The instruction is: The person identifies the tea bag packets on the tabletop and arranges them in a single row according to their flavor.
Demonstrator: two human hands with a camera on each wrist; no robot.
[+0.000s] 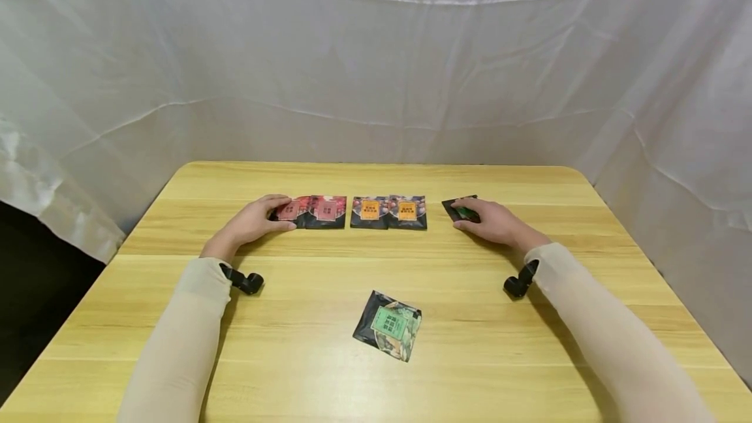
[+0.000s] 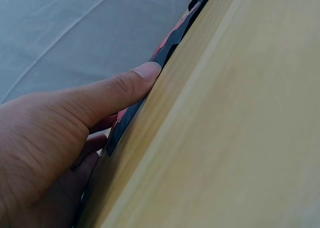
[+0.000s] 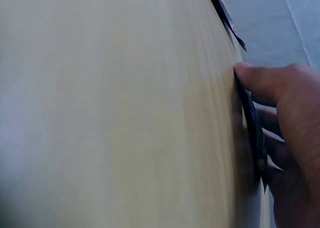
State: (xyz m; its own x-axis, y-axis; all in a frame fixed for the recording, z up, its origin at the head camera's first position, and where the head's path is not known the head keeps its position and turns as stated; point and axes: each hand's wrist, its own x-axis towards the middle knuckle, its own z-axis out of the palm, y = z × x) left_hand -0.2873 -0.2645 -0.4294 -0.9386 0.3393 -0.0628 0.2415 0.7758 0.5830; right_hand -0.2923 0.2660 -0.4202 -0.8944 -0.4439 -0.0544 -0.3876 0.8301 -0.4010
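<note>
Sleeves (image 1: pixel 164 351) in pale cream reach in from both lower corners over a light wood surface (image 1: pixel 294 377). Between them, nearest the viewer, a green-labelled packet (image 1: pixel 390 325) lies flat and askew. Farther on, each wrist wears a small black camera (image 1: pixel 252 283). Beyond these, packets form a row from left to right. The left hand (image 1: pixel 258 217), thumb and fingers parted, grips the outer red packet (image 1: pixel 288 209) by its near and far edges; the inner red packet (image 1: pixel 326 211) sits right against it. After a narrow gap come two orange packets (image 1: pixel 369 211), side by side and touching. Past a wider gap, the right hand (image 1: pixel 492 219), fingers bent and partly parted from the thumb, holds a dark packet (image 1: pixel 465 213) showing some green. White cloth (image 1: pixel 352 64) hangs behind.
</note>
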